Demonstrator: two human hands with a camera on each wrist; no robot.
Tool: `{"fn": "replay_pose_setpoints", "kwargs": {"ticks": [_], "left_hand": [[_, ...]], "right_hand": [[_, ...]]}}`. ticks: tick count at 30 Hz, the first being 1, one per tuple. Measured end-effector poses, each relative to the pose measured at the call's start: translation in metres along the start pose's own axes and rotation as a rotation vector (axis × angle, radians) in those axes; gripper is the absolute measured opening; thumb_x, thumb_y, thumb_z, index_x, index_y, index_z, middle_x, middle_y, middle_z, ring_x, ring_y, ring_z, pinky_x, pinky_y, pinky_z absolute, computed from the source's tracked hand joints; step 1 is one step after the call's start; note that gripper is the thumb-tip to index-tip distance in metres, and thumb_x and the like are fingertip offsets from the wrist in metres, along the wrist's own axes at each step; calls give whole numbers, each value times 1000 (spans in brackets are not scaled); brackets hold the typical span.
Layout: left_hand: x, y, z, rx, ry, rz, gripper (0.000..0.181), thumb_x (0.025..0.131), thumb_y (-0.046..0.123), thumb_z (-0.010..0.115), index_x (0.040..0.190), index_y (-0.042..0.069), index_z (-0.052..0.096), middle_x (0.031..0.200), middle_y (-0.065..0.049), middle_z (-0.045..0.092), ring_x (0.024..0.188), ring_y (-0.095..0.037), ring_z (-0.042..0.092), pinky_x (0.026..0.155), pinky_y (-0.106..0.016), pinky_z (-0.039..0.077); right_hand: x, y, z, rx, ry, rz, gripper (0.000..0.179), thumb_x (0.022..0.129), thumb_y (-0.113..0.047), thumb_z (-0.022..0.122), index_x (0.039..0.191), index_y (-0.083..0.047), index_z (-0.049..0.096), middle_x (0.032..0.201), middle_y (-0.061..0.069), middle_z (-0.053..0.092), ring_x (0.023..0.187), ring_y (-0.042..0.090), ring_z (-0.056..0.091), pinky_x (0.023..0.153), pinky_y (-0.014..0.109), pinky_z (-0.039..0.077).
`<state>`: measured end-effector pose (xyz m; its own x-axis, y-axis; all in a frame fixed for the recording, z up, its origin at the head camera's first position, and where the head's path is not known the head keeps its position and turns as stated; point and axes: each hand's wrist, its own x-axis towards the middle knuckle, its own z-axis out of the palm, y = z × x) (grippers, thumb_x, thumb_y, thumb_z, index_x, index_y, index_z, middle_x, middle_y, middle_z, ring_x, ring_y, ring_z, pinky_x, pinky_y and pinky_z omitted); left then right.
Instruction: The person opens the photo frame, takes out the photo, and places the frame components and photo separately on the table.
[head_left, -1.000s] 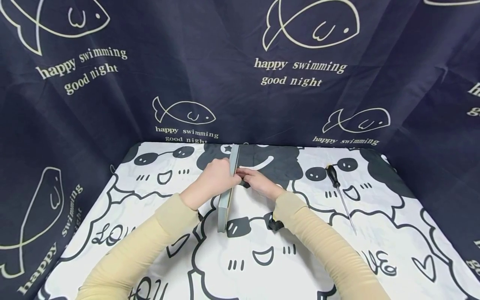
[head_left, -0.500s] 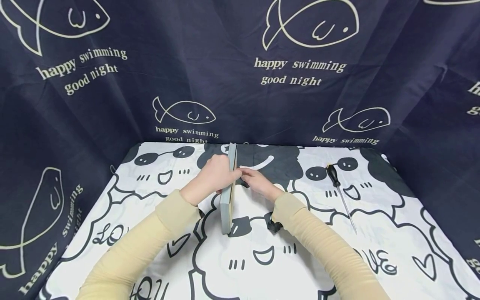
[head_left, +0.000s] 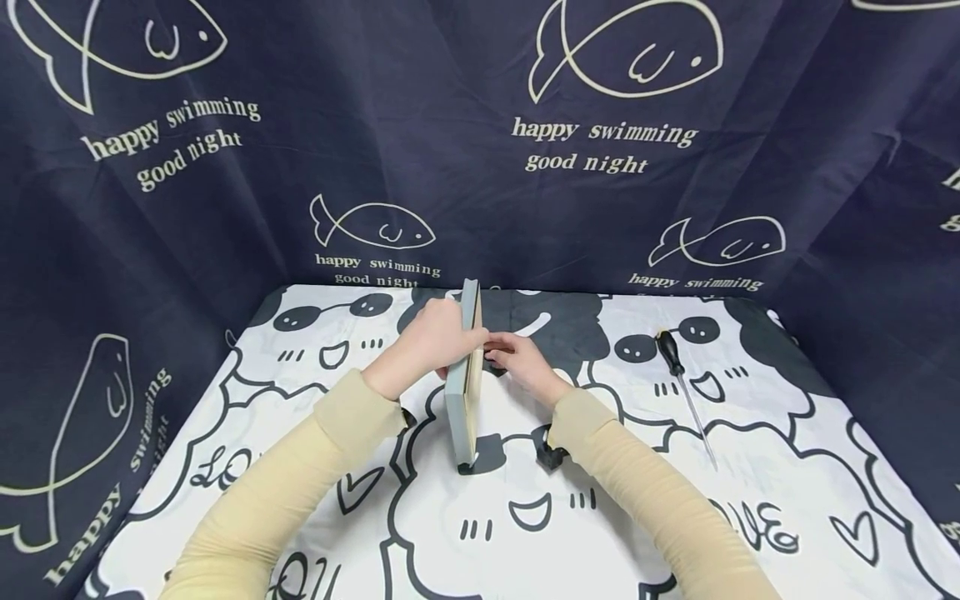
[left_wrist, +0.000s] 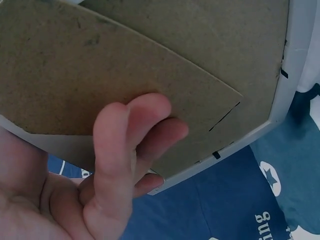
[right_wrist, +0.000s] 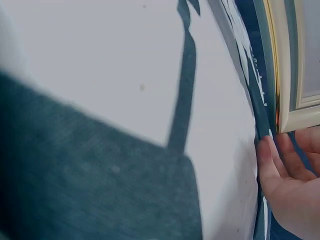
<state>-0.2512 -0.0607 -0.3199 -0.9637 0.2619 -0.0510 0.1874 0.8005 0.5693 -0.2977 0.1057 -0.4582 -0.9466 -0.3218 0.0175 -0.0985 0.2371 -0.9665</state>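
Note:
A picture frame (head_left: pixel 456 408) stands on edge near the middle of the head view, its pale grey-blue side toward me. My left hand (head_left: pixel 437 337) grips it from the left, with the thumb over the upper edge. In the left wrist view, the fingers (left_wrist: pixel 155 107) lie against the brown backing board (left_wrist: pixel 220 65), which carries a stand flap. Cream moulding (right_wrist: pixel 300 119) with a gold line shows in the right wrist view. My right hand (head_left: pixel 525 365) is on the frame's right side, with loosely bent fingers right at its edge, close to the left thumb.
To the right, a screwdriver (head_left: pixel 686 392) with a black handle lies on the white cartoon-print cloth (head_left: pixel 540 550). A dark blue curtain (head_left: pixel 480 167) with fish prints rises behind the table and at both sides.
My left hand has moved slightly away from me, and the near end of the frame has swung to the right, showing more of its right face. My right hand has stayed nearly in place.

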Motion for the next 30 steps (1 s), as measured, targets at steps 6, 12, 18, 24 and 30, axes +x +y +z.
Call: {"fn": "replay_pose_setpoints", "kwargs": {"ticks": [6, 12, 18, 24, 30], "left_hand": [[1, 2, -3, -30, 24, 44, 28, 83, 29, 57, 75, 2, 60, 58, -10, 62, 39, -20, 60, 37, -30, 47], [1, 3, -5, -108, 38, 73, 25, 84, 28, 55, 83, 2, 58, 62, -10, 62, 42, -22, 62, 36, -31, 47], [0, 8, -7, -132, 83, 100, 22, 84, 27, 53, 77, 7, 59, 63, -8, 63, 42, -15, 59, 38, -30, 47], [-1, 14, -6, -169, 132, 75, 21, 83, 27, 54, 79, 7, 59, 64, -7, 64, 43, -14, 59, 38, -28, 46], [-1, 16, -2, -230, 168, 73, 23, 83, 26, 54, 86, 4, 62, 67, -8, 65, 46, -14, 60, 39, -28, 47]], "right_hand": [[-3, -3, -3, 218, 49, 136, 40, 92, 6, 52, 132, 8, 46, 127, 27, 51, 97, 20, 61, 88, 36, 52], [-6, -6, -13, 301, 109, 217, 42, 91, 1, 57, 132, 3, 49, 122, 18, 54, 91, 13, 61, 81, 29, 54], [-9, -10, -24, 388, 126, 241, 45, 93, -1, 55, 136, 3, 43, 116, 12, 54, 90, 10, 61, 78, 27, 54], [-13, -13, -34, 488, 139, 310, 48, 96, -9, 52, 140, 3, 35, 114, 10, 54, 84, 8, 63, 73, 22, 53], [-22, -17, -45, 526, 133, 331, 48, 98, -12, 50, 139, 6, 34, 99, 4, 61, 81, 9, 64, 74, 23, 54]]}}
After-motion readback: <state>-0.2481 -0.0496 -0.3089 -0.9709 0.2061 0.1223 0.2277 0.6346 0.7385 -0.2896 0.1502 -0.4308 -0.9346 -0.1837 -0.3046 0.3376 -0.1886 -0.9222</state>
